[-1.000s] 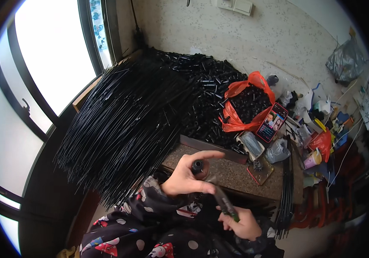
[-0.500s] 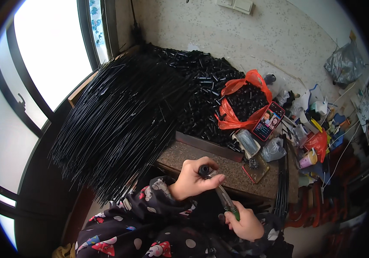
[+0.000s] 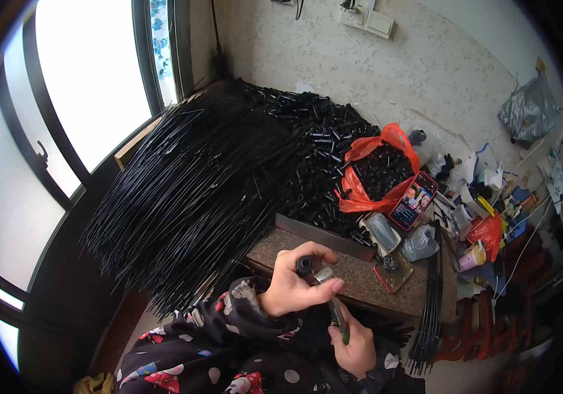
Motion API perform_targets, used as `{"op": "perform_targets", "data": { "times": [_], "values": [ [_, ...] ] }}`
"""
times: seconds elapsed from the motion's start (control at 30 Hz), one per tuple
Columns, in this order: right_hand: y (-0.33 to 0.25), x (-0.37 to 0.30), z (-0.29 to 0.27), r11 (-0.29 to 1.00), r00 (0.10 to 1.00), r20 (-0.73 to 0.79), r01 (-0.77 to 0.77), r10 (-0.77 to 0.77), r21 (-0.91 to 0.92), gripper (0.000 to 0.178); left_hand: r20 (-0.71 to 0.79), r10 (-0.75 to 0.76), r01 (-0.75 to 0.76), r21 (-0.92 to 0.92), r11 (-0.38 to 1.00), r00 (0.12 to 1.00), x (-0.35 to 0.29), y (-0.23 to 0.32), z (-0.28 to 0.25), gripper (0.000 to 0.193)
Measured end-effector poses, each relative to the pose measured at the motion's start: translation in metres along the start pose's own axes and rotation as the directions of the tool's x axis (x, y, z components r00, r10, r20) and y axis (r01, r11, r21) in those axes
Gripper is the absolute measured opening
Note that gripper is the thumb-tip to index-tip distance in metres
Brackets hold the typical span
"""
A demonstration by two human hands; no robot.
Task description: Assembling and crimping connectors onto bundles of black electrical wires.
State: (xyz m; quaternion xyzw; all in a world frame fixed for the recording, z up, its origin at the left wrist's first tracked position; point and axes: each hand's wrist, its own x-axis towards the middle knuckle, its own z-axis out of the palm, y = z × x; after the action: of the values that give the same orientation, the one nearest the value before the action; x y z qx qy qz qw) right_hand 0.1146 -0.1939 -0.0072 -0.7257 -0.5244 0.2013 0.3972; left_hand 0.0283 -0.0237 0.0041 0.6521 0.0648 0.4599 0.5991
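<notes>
In front of my body, my left hand (image 3: pixel 288 289) is curled round a short black tubular piece (image 3: pixel 304 264), whose round open end faces up between thumb and fingers. My right hand (image 3: pixel 356 348) grips a pair of pliers (image 3: pixel 338 314) by its handles, with a bit of green showing. The metal head of the pliers lies against the tubular piece, by my left thumb. Whether the jaws bite on it I cannot tell. Beyond my hands, a large heap of long thin black rods (image 3: pixel 170 197) lies at the left, beside a pile of short black tubular pieces (image 3: pixel 317 121).
A red plastic bag (image 3: pixel 353 202) full of small black parts stands on the table (image 3: pixel 281 249), behind a low dark board (image 3: pixel 324 238). A phone (image 3: pixel 414 200) leans against the bag. More black rods (image 3: pixel 430 322) hang over the right edge. Clutter with a cup (image 3: pixel 472 257) lies further right.
My right hand has moved a little left and down, and the pliers stand steeper. My left hand keeps its hold on the black tubular piece. The whole view has shifted slightly.
</notes>
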Motion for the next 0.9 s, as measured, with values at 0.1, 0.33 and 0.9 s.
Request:
{"op": "perform_targets", "data": {
  "times": [0.1,0.33,0.9],
  "values": [
    [0.001,-0.004,0.008,0.983,0.991,0.060,-0.127,0.120,0.134,0.041,-0.035,-0.017,0.017,0.017,1.000,0.999,-0.006,-0.002,0.004,0.030],
    [0.066,0.035,-0.030,0.990,0.989,-0.062,0.134,-0.137,-0.039,0.024,0.036,-0.117,0.119,-0.062,0.991,0.992,0.001,0.004,0.005,0.028],
    [0.142,0.031,-0.006,0.825,0.990,-0.078,0.055,-0.119,-0.562,0.061,-0.072,0.105,-0.126,-0.449,0.884,0.992,0.028,0.048,-0.028,0.054]
  ]
}}
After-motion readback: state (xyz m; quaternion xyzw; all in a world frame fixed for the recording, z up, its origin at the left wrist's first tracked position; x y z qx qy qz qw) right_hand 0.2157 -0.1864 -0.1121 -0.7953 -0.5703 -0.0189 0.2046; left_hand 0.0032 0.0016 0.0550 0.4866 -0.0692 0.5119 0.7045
